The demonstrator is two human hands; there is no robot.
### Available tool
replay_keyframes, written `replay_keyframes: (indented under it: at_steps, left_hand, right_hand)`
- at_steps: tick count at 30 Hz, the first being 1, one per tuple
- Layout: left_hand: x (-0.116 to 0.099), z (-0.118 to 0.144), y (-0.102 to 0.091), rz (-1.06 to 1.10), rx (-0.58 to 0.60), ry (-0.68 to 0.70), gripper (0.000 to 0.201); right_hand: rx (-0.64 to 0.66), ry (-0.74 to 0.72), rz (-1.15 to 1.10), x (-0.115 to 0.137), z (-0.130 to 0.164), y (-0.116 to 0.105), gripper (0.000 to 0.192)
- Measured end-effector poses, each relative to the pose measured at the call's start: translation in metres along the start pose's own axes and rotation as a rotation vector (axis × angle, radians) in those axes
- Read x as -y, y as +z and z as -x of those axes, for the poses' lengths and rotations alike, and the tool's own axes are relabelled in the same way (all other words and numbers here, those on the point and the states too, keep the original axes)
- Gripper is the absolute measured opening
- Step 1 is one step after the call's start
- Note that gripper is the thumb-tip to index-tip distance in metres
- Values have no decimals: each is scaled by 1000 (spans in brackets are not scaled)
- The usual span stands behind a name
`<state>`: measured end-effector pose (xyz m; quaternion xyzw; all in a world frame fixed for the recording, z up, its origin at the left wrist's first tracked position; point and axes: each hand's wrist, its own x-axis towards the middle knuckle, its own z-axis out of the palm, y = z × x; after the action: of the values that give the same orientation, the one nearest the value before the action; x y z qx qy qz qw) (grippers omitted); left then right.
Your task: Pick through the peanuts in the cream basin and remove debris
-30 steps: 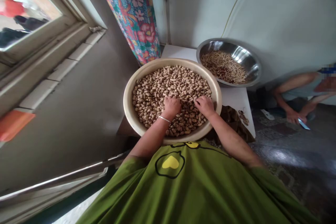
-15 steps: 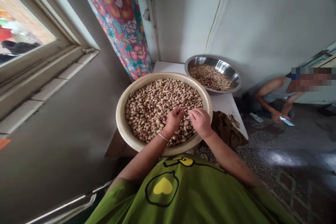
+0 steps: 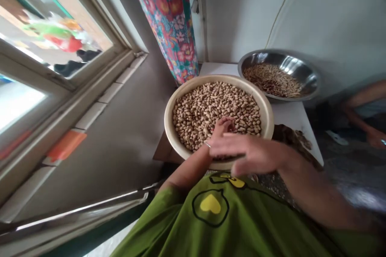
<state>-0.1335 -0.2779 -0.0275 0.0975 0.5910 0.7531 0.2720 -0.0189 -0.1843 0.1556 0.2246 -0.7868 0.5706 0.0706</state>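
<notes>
A wide cream basin (image 3: pixel 171 128) filled with unshelled peanuts (image 3: pixel 211 102) stands in front of me. Over the peanuts is my left hand (image 3: pixel 223 125), its fingers curled in. Whether something sits in those fingers is hidden, and a pale bracelet (image 3: pixel 207 144) circles the wrist. Nearer to the camera, my right hand (image 3: pixel 251 151) is raised above the near rim and overlaps my left wrist in the view. Its fingers are stretched out with the thumb apart, slightly blurred, and nothing shows in it.
Behind the basin on the right, a steel bowl (image 3: pixel 310 78) holds thin dry stalks or scraps. Both stand on a white table (image 3: pixel 291 114) with a dark brown cloth (image 3: pixel 288 138) near its edge. A window (image 3: pixel 120 54) is on the left. At far right is another person's arm (image 3: pixel 366 96).
My hands have come apart from above the peanuts. The right has swung back toward me and opened, while the left stays over the basin. The view has turned left.
</notes>
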Motion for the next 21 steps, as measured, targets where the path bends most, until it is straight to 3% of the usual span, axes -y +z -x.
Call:
replay_keyframes:
  at_steps: [2, 3, 5, 7, 8, 10, 13, 16, 21]
  left_hand:
    - [-3, 1, -3, 42, 20, -11, 25]
    - [-4, 2, -4, 77, 16, -2, 24]
    - [-6, 2, -6, 141, -30, 44, 26]
    - [-7, -1, -6, 163, -93, 103, 34]
    - [-6, -4, -5, 148, -111, 134, 38]
    - [-2, -7, -2, 84, -108, 208, 42]
    - [7, -9, 4, -50, -56, 307, 33]
    - [14, -6, 7, -241, -54, 361, 25]
    - [12, 1, 9, -570, -44, 442, 30]
  right_hand:
    - [128, 52, -31, -24, 11, 21, 47]
    - [97, 99, -56, -39, 17, 28, 43]
    - [-215, 242, -93, -76, 25, 34, 43]
    - [-707, 396, -103, -116, 29, 33, 47]
    - [-811, 484, -162, -135, 31, 32, 51]
    - [-856, 608, -339, -164, 35, 34, 58]
    - [-858, 626, -558, -188, 40, 41, 59]
    - [-892, 583, -659, -194, 43, 44, 55]
    - [-918, 561, -636, -197, 40, 40, 53]
